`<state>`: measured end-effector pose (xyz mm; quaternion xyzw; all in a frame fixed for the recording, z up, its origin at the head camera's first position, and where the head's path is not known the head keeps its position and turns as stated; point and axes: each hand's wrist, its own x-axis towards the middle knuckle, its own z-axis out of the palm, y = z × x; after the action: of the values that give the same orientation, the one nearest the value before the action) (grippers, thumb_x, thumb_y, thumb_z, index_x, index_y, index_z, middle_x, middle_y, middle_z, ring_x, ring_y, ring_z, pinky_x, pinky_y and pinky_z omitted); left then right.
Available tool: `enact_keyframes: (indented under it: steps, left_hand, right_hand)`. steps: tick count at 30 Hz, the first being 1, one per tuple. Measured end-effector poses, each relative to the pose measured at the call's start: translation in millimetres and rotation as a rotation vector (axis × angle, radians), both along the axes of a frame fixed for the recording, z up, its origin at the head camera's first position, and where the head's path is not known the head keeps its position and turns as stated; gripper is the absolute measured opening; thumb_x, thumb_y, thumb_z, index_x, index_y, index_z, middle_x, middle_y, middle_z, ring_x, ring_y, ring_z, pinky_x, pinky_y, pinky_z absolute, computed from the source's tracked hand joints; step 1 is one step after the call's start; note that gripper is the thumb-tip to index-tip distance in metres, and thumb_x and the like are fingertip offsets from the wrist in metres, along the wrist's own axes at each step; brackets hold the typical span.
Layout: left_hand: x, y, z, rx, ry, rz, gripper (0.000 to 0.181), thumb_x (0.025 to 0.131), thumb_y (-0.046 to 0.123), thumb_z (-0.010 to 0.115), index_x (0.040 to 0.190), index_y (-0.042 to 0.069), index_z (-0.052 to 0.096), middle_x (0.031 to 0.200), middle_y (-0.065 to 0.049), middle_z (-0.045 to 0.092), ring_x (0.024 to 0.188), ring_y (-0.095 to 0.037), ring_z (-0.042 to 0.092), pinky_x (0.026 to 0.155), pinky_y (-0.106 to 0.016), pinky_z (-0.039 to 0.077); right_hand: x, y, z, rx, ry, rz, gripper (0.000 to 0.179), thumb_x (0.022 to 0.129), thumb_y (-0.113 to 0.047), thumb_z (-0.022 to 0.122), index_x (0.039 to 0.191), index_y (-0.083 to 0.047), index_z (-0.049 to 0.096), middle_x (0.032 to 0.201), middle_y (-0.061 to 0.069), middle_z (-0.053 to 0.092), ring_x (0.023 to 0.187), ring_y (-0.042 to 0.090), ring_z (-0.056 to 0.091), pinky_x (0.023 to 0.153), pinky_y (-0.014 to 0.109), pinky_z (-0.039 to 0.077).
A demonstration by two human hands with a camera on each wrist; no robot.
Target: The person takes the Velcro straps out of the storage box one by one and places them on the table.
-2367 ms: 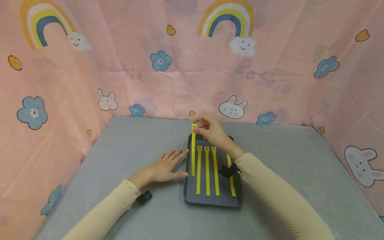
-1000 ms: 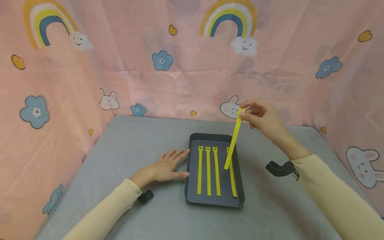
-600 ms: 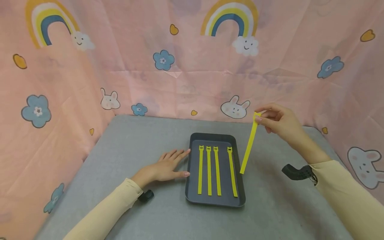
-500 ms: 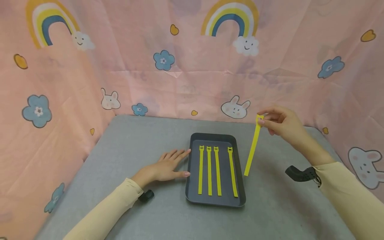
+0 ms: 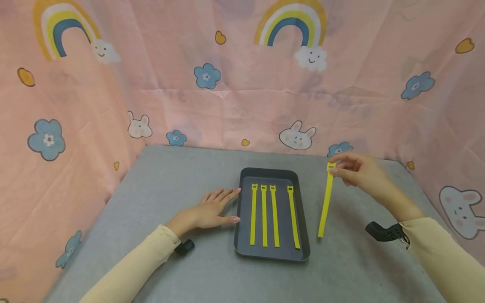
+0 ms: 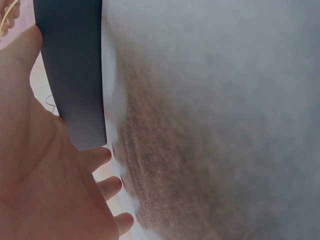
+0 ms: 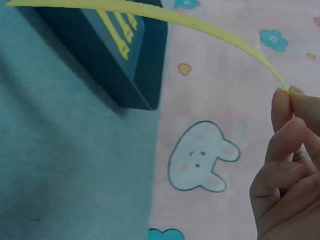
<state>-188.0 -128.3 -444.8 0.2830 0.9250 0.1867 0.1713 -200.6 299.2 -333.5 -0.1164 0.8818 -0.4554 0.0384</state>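
My right hand [image 5: 361, 172] pinches a yellow hook-and-loop cable tie [image 5: 326, 206] by its slotted head, between thumb and forefinger. The tie hangs down to the right of a dark grey tray [image 5: 272, 253], its tail near the table; in the right wrist view the same strap [image 7: 215, 31] bows in an arc. Several similar yellow ties [image 5: 264, 216] lie lengthwise in the tray, with a wider gap before the rightmost tie [image 5: 294, 219]. My left hand [image 5: 208, 213] lies with fingers spread against the tray's left side; the left wrist view has thumb and fingertips at its wall [image 6: 75, 75].
A grey table [image 5: 182, 261] lies under everything. Pink printed cloth [image 5: 242, 105] hangs behind it and on both sides. Each wrist wears a black strap-like device, such as the right wrist mount [image 5: 384, 232].
My right hand has lifted the cable tie from the tray's left side, carried it rightward past the right rim, and lowered it. The left hand stays by the tray.
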Motion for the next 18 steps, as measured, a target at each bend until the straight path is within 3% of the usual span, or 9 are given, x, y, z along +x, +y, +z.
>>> enact_keyframes:
  steps: [7, 18]
  left_hand:
    - [1.6, -0.3, 1.5, -0.016, -0.005, 0.004, 0.09, 0.091, 0.075, 0.043, 0.16, 0.035, 0.0, 0.169, -0.008, 0.011, 0.156, -0.036, 0.005, 0.122, -0.063, 0.004]
    - [0.4, 0.1, 0.1, -0.017, -0.009, 0.001, 0.09, 0.091, 0.076, 0.042, 0.159, 0.038, -0.003, 0.169, -0.006, 0.009, 0.156, -0.036, 0.004, 0.122, -0.063, 0.003]
  right_hand:
    - [2.3, -2.7, -19.0, 0.029, -0.053, 0.034, 0.036, 0.094, -0.032, 0.068, 0.123, -0.012, 0.059, 0.078, -0.014, 0.065, 0.057, 0.016, 0.049, 0.05, 0.031, 0.04]
    - [-3.5, -1.8, -52.2, 0.01, -0.065, 0.062, 0.034, 0.094, -0.029, 0.068, 0.121, -0.01, 0.061, 0.079, -0.01, 0.067, 0.055, 0.02, 0.049, 0.047, 0.033, 0.038]
